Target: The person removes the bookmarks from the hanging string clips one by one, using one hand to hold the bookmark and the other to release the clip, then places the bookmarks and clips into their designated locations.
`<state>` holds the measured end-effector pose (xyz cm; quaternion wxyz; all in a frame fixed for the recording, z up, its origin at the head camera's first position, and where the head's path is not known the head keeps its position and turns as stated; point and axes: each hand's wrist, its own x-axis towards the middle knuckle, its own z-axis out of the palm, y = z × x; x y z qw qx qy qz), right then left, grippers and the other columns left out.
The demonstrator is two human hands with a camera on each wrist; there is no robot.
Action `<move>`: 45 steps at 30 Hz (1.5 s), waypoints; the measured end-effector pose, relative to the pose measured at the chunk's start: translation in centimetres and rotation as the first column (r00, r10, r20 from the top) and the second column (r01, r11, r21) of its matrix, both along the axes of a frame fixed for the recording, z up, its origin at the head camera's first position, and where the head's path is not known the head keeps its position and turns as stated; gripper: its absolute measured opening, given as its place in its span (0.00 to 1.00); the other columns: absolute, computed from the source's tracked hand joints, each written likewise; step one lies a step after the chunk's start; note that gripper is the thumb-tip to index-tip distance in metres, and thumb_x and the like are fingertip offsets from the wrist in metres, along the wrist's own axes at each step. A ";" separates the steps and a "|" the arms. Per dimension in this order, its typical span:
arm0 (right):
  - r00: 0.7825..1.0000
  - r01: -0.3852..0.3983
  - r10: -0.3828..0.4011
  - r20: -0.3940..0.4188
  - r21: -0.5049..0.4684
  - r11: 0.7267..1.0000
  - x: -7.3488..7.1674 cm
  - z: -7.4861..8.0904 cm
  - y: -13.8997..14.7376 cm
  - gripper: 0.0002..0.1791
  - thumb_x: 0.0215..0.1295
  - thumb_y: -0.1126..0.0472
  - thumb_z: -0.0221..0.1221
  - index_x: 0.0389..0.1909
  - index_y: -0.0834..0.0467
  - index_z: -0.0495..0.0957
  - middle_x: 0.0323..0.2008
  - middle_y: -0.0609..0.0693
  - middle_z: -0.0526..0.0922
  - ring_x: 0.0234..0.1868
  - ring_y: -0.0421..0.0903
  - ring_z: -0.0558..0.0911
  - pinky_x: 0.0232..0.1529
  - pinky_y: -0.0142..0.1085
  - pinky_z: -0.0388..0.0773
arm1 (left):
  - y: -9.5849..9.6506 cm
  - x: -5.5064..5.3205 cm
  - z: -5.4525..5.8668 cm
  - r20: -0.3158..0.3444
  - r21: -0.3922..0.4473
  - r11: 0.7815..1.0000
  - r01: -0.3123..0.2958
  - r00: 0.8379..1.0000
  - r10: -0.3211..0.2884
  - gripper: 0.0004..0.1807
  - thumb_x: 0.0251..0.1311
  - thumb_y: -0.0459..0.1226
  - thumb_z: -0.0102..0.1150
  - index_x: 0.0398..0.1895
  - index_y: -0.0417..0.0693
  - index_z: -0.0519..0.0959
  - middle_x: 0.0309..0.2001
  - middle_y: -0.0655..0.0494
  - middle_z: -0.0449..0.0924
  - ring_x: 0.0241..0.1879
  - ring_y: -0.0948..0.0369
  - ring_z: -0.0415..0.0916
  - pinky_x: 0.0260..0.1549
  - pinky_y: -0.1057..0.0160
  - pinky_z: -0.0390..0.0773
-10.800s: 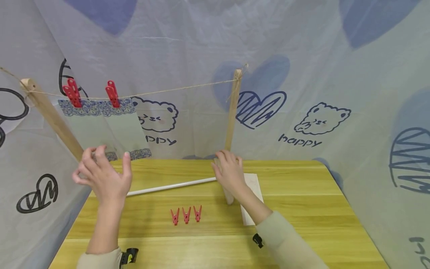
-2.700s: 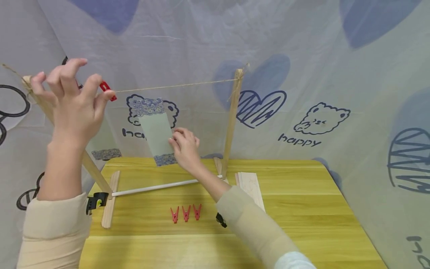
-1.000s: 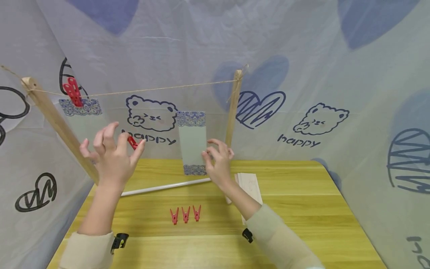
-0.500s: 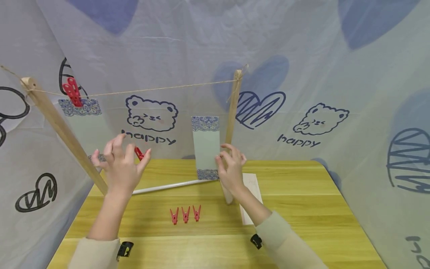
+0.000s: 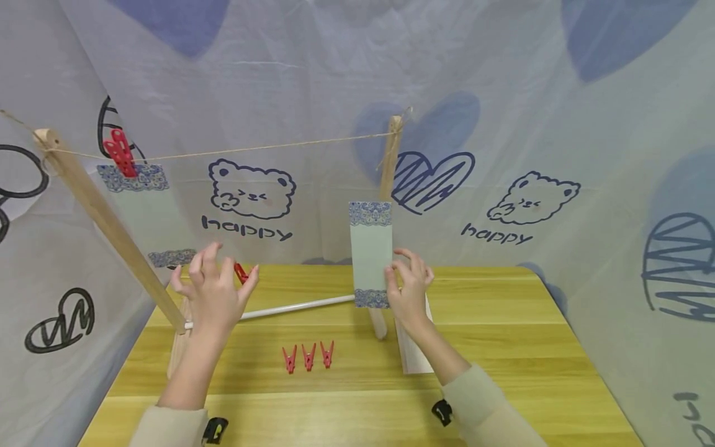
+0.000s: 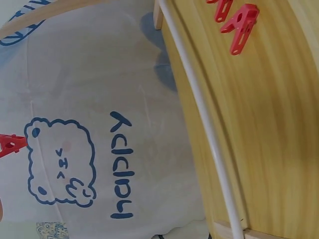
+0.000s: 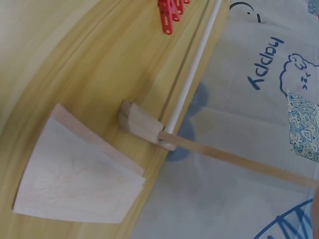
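In the head view my left hand (image 5: 215,295) pinches a red clothespin (image 5: 241,273) between thumb and index finger, low in front of the left post. My right hand (image 5: 410,292) holds a pale card (image 5: 371,254) by its right edge. Blue patterned bands run along the card's top and bottom, and it stands upright before the right post. A similar card (image 5: 145,211) hangs at the left end of the string (image 5: 251,149), clipped by another red clothespin (image 5: 121,154). In the right wrist view only the held card's patterned band (image 7: 303,127) shows.
Two wooden posts, left (image 5: 106,223) and right (image 5: 389,161), carry the string. A white rod (image 5: 296,307) joins their feet. Three red clothespins (image 5: 309,357) lie in a row on the wooden table (image 5: 503,372). Flat pale sheets (image 7: 79,174) lie by the right post's foot.
Earlier two cards hung clipped on the string. The second card and its clothespin have come off into my right and left hands. Both hands have since moved right and down.
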<state>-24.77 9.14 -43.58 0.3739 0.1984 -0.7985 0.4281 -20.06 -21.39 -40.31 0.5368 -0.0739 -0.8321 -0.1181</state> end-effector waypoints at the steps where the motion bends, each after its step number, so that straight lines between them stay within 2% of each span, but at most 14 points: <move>1: 1.000 0.007 -0.007 0.003 -0.002 1.000 0.0 -0.1 0.2 0.13 0.64 0.60 0.50 0.23 0.62 0.73 0.49 0.61 0.73 0.52 0.59 0.67 0.54 0.58 0.44 | 0.0 0.0 -0.2 0.005 0.000 1.000 -0.002 1.000 0.002 0.27 0.56 0.53 0.47 0.24 0.33 0.70 0.52 0.41 0.64 0.51 0.47 0.54 0.48 0.34 0.44; 7: 0.999 0.047 -0.047 0.001 -0.024 0.999 -0.1 -1.0 1.4 0.13 0.62 0.60 0.51 0.22 0.63 0.73 0.48 0.60 0.73 0.52 0.59 0.67 0.53 0.59 0.44 | 0.1 0.1 -1.6 0.039 -0.002 1.000 -0.008 0.999 0.008 0.28 0.58 0.53 0.44 0.24 0.33 0.70 0.51 0.40 0.63 0.51 0.46 0.54 0.48 0.34 0.45; 13: 0.996 0.085 -0.086 -0.017 -0.042 0.996 -0.1 -1.8 2.5 0.13 0.61 0.59 0.51 0.21 0.63 0.72 0.47 0.63 0.74 0.52 0.61 0.66 0.53 0.60 0.43 | 0.3 0.3 -3.1 0.130 0.000 1.000 -0.017 0.991 0.016 0.34 0.61 0.58 0.35 0.24 0.33 0.69 0.52 0.41 0.61 0.51 0.45 0.54 0.48 0.33 0.48; 20: 0.994 0.112 -0.112 0.006 -0.046 0.993 0.1 -2.6 3.5 0.10 0.58 0.62 0.53 0.22 0.64 0.73 0.47 0.63 0.74 0.53 0.61 0.66 0.53 0.61 0.42 | 0.4 0.6 -4.7 0.158 -0.009 0.999 -0.035 0.987 0.036 0.34 0.61 0.58 0.36 0.23 0.33 0.70 0.52 0.40 0.62 0.51 0.46 0.54 0.49 0.33 0.47; 23: 0.992 0.124 -0.123 0.016 -0.043 0.991 0.0 -2.9 3.9 0.08 0.57 0.65 0.54 0.21 0.65 0.73 0.46 0.64 0.74 0.53 0.62 0.66 0.53 0.61 0.42 | 0.4 0.8 -5.3 0.190 0.000 0.999 -0.040 0.981 0.039 0.34 0.61 0.59 0.35 0.24 0.33 0.71 0.52 0.40 0.62 0.51 0.45 0.54 0.50 0.33 0.46; 26: 0.990 0.136 -0.135 0.032 -0.039 0.990 -0.1 -3.2 4.4 0.08 0.56 0.66 0.54 0.21 0.66 0.73 0.46 0.64 0.74 0.52 0.63 0.66 0.53 0.61 0.42 | 0.4 1.0 -5.9 0.261 0.023 0.999 -0.041 0.965 0.034 0.33 0.58 0.58 0.37 0.24 0.34 0.71 0.52 0.40 0.61 0.52 0.45 0.54 0.51 0.32 0.45; 32: 0.984 0.158 -0.155 0.088 -0.030 0.987 0.1 -4.0 5.2 0.07 0.56 0.68 0.54 0.22 0.66 0.73 0.47 0.63 0.74 0.53 0.62 0.66 0.55 0.62 0.40 | 0.3 1.4 -7.0 0.399 0.042 0.998 -0.051 0.917 0.030 0.26 0.53 0.53 0.47 0.25 0.35 0.72 0.54 0.40 0.61 0.54 0.44 0.55 0.50 0.32 0.45; 39: 0.975 0.185 -0.180 0.134 -0.026 0.982 0.2 -5.1 6.3 0.06 0.57 0.69 0.53 0.24 0.67 0.74 0.47 0.64 0.73 0.54 0.63 0.64 0.55 0.62 0.39 | 0.3 1.5 -8.8 0.480 0.057 0.996 -0.075 0.877 0.038 0.23 0.51 0.50 0.57 0.24 0.35 0.73 0.55 0.39 0.63 0.55 0.43 0.56 0.51 0.32 0.45; 45: 0.960 0.227 -0.222 0.171 -0.010 0.974 0.3 -6.3 7.4 0.08 0.59 0.66 0.52 0.24 0.67 0.74 0.48 0.63 0.73 0.55 0.64 0.64 0.55 0.62 0.38 | 0.2 1.6 -10.5 0.501 0.019 0.995 -0.096 0.863 0.074 0.24 0.50 0.50 0.60 0.25 0.34 0.74 0.54 0.39 0.65 0.54 0.43 0.59 0.49 0.32 0.49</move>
